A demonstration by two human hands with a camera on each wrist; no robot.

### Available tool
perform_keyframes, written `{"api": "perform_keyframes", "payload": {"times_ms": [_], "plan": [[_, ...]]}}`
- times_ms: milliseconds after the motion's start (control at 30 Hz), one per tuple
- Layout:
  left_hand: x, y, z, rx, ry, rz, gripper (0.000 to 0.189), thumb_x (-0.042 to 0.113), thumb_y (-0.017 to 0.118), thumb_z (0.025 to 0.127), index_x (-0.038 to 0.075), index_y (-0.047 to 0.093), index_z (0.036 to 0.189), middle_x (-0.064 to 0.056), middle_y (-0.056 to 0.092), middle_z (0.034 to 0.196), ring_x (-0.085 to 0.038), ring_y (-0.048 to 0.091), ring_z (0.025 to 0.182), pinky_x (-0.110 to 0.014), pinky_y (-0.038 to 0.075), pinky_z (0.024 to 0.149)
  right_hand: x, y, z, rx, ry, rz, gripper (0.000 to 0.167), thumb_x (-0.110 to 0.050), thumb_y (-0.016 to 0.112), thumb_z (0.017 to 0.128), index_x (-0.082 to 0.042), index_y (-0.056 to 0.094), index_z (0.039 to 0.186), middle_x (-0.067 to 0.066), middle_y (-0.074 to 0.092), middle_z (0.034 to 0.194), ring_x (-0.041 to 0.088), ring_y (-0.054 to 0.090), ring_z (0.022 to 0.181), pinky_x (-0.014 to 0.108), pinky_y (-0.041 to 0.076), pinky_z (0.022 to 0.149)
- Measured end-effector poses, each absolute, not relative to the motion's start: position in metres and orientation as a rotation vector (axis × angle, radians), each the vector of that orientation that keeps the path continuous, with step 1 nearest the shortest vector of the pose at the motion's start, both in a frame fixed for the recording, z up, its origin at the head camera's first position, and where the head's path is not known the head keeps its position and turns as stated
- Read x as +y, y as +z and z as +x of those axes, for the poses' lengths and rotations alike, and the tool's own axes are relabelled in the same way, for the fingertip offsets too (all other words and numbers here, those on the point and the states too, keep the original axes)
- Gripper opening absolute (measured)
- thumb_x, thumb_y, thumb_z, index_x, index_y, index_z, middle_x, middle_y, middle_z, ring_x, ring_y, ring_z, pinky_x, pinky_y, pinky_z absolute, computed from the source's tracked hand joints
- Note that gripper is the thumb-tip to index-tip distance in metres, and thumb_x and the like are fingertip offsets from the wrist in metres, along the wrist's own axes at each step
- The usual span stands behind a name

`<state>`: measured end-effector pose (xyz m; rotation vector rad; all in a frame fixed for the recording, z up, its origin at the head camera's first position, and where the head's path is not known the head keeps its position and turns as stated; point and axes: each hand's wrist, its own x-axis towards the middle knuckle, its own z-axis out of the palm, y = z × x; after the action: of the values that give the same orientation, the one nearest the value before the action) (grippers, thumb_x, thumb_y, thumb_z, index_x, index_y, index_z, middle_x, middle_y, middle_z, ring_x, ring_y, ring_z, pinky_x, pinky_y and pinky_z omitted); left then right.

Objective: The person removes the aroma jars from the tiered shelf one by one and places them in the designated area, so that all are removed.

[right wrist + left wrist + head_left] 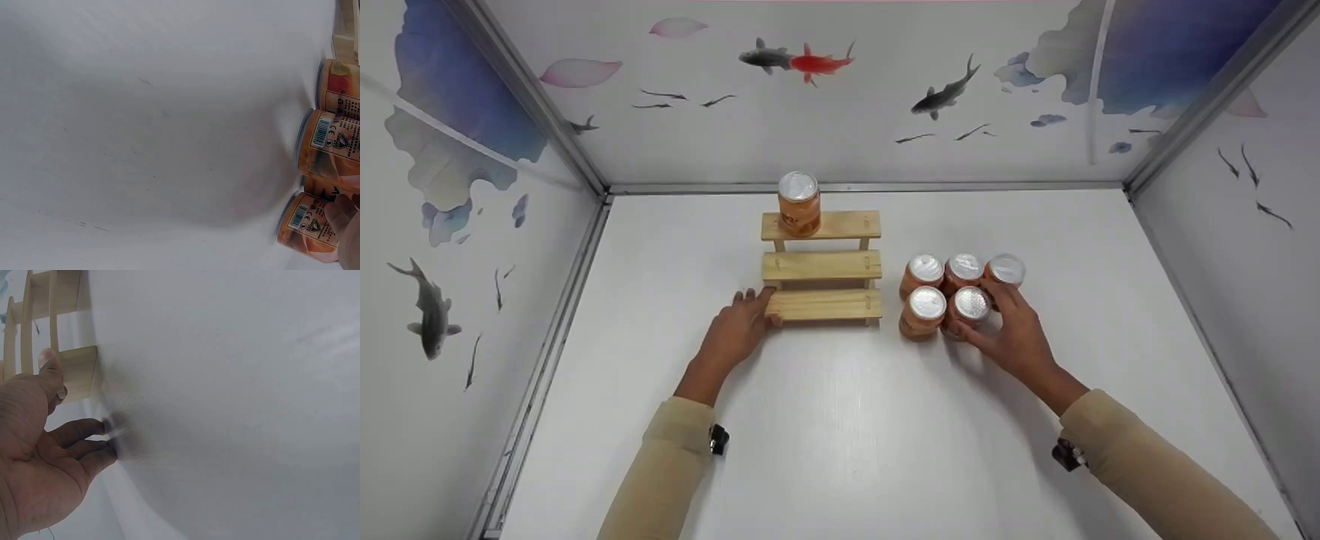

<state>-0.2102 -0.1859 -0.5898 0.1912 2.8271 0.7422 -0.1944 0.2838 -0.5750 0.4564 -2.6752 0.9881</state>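
A light wooden three-step stand (823, 265) stands mid-table, with one orange can (799, 214) upright on its top step. My left hand (739, 326) grips the left end of the lowest step. In the left wrist view its thumb (49, 363) presses the step's edge, while other fingers reach down to the table. Several orange cans with silver lids stand close together right of the stand. My right hand (1011, 334) holds the front right can (973, 306) between thumb and fingers. A fingertip (336, 216) lies against a can (309, 225) in the right wrist view.
Beside the held can stand another front can (921, 324) and a back row, including a left can (922, 271) and a right can (1006, 268). White panels (847, 150) painted with fish rise at the back and sides of the white table (840, 450).
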Motion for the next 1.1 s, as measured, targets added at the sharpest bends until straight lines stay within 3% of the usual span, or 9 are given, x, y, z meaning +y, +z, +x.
{"api": "perform_keyframes", "payload": {"times_ms": [167, 467, 967, 1100], "plan": [[-0.185, -0.59, -0.211, 2.807, 0.726, 0.163, 0.069, 0.05, 0.057, 0.112, 0.021, 0.04, 0.172, -0.034, 0.038, 0.171, -0.055, 0.035, 0.162, -0.072, 0.038, 0.126, 0.285, -0.571, -0.195, -2.633, 0.956, 0.479, 0.084, -0.02, 0.099, 0.085, 0.001, 0.057, 0.154, 0.022, 0.065, 0.137, 0.038, 0.071, 0.123, 0.055, 0.061, 0.099], [-0.185, -0.59, -0.213, 2.821, 0.698, 0.166, 0.067, 0.047, 0.057, 0.113, 0.02, 0.041, 0.172, -0.034, 0.039, 0.171, -0.056, 0.036, 0.161, -0.072, 0.04, 0.124, 0.282, -0.554, -0.2, -2.631, 0.915, 0.481, 0.081, -0.019, 0.098, 0.086, 0.002, 0.058, 0.153, 0.025, 0.065, 0.139, 0.043, 0.07, 0.126, 0.061, 0.059, 0.105], [-0.186, -0.589, -0.21, 2.794, 0.79, 0.155, 0.069, 0.047, 0.058, 0.113, 0.018, 0.04, 0.173, -0.033, 0.036, 0.173, -0.054, 0.031, 0.164, -0.07, 0.035, 0.13, 0.267, -0.53, -0.212, -2.639, 0.92, 0.51, 0.074, -0.018, 0.094, 0.089, 0.002, 0.059, 0.151, 0.025, 0.065, 0.137, 0.04, 0.074, 0.111, 0.056, 0.065, 0.09], [-0.186, -0.589, -0.211, 2.793, 0.793, 0.146, 0.067, 0.047, 0.058, 0.113, 0.019, 0.041, 0.172, -0.032, 0.037, 0.173, -0.052, 0.032, 0.165, -0.069, 0.034, 0.13, 0.261, -0.524, -0.215, -2.645, 0.957, 0.511, 0.074, -0.02, 0.094, 0.091, 0.001, 0.058, 0.153, 0.024, 0.065, 0.142, 0.041, 0.074, 0.116, 0.056, 0.066, 0.092]]}}
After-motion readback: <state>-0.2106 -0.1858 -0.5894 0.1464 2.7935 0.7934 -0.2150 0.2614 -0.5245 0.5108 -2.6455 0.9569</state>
